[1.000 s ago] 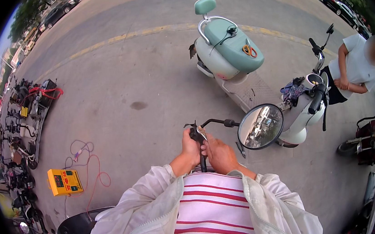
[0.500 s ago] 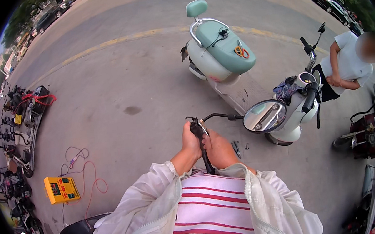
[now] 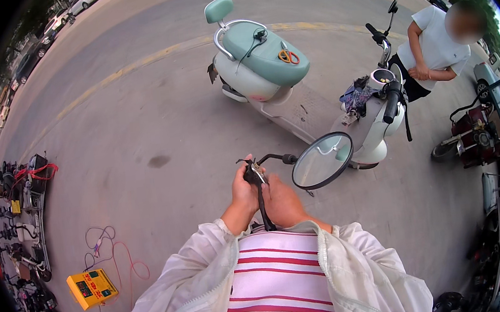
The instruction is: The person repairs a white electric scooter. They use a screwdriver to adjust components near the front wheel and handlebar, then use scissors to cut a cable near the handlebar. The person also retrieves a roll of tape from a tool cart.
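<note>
My left hand [image 3: 241, 192] is closed around a black part [image 3: 254, 176] held in front of my chest. A dark cable or strip [image 3: 264, 212] runs down from it toward my shirt. My right hand [image 3: 283, 201] presses in from the other side, fingers curled against the part and a small silver metal piece [image 3: 258, 168] at its top. I cannot make out its exact kind. Just beyond my fingers, the black stem [image 3: 274, 157] of a round mirror [image 3: 322, 160] reaches up to the part; whether they are joined is hidden.
A pale green and white scooter [image 3: 252, 64] stands ahead, orange-handled scissors [image 3: 288, 57] and a black cable on its seat. A person in white [image 3: 430, 45] stands at its handlebar. A yellow box [image 3: 92, 288] with wires lies left. Parked scooters line the left; a tricycle [image 3: 482, 131] is right.
My view has shifted, so the scooter and person sit further left and higher. My hands stay on the black part, with the right hand flatter against it. The mirror appears nearer my hands.
</note>
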The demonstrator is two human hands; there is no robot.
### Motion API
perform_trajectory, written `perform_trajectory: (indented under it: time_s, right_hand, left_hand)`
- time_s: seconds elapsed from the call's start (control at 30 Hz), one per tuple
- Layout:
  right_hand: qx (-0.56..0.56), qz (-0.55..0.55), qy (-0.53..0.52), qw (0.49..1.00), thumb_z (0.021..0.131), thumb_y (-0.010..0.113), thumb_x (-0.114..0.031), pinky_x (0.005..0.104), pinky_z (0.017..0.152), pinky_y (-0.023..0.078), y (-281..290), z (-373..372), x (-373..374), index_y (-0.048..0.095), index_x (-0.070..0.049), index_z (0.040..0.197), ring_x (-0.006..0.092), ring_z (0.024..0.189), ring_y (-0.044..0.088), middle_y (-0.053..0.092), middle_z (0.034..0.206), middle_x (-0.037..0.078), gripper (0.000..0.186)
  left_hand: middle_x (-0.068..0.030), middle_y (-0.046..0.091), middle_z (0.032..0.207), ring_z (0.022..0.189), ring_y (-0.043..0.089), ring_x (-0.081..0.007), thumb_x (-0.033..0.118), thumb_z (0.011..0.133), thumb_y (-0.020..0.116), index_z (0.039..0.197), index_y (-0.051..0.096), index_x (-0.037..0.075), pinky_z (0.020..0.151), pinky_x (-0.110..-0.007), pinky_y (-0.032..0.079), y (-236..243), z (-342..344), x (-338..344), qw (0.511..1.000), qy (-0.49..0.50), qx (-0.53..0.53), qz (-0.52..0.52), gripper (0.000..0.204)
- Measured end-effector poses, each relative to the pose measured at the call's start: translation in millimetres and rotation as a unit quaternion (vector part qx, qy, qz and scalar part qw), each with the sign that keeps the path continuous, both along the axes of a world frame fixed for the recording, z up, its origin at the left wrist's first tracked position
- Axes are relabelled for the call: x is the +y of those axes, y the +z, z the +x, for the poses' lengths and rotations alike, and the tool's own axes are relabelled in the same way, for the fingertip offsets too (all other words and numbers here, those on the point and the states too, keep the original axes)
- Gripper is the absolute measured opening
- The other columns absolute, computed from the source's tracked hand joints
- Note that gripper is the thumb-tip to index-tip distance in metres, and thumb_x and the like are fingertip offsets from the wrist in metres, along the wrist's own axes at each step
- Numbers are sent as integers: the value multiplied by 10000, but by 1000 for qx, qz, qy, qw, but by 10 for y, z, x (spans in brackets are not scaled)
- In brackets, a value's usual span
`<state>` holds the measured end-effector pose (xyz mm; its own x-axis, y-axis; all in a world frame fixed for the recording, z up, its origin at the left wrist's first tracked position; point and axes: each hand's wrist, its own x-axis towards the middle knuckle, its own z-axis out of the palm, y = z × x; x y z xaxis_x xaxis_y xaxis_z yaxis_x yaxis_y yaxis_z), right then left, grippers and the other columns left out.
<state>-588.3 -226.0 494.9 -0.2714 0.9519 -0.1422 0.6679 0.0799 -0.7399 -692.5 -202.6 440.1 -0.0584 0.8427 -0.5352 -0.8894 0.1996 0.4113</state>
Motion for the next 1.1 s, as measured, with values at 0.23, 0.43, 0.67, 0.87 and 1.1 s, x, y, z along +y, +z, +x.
perform_trajectory:
  time_s: [0.23, 0.43, 0.67, 0.87, 1.1]
  right_hand:
    - [-50, 6, 18, 999, 923, 393, -246, 517, 587, 450, -17, 6, -139, 437, 22, 881, 447, 650, 572, 577, 698, 269, 275]
    - [-117, 9, 52, 992, 932, 380, -252, 481, 551, 481, -11, -4, -164, 436, 19, 866, 408, 625, 598, 594, 690, 241, 285]
    - [-142, -28, 97, 985, 902, 397, -197, 450, 588, 502, -94, 71, -165, 447, 26, 892, 376, 674, 621, 610, 737, 221, 228]
    - [-167, -21, 124, 978, 916, 409, -235, 447, 605, 499, -195, 179, -155, 457, 23, 884, 370, 689, 623, 627, 755, 195, 265]
    - [-6, -58, 50, 997, 907, 435, -158, 410, 684, 488, -337, 223, 63, 502, 44, 914, 340, 773, 625, 644, 854, 180, 214]
  left_hand:
    - [-79, 586, 708, 644, 526, -183, 339, 895, 302, 759, 523, 84, 596, -299, 439, -431, -72, -93, 997, -80, 3, 14, 364]
    - [-80, 581, 708, 632, 514, -188, 319, 885, 307, 783, 507, 94, 625, -312, 432, -367, -24, -153, 998, -60, -7, -13, 318]
    - [-78, 575, 712, 648, 521, -193, 316, 883, 318, 830, 500, 99, 628, -325, 435, -417, 12, -245, 998, -50, -7, -25, 288]
    - [-65, 556, 681, 626, 511, -190, 319, 886, 308, 744, 517, 85, 607, -323, 434, -527, 71, -318, 996, -71, -37, -50, 344]
    - [-40, 491, 614, 506, 453, -160, 361, 887, 307, 727, 494, 69, 453, -310, 381, -234, 100, -67, 993, -66, -23, -94, 382]
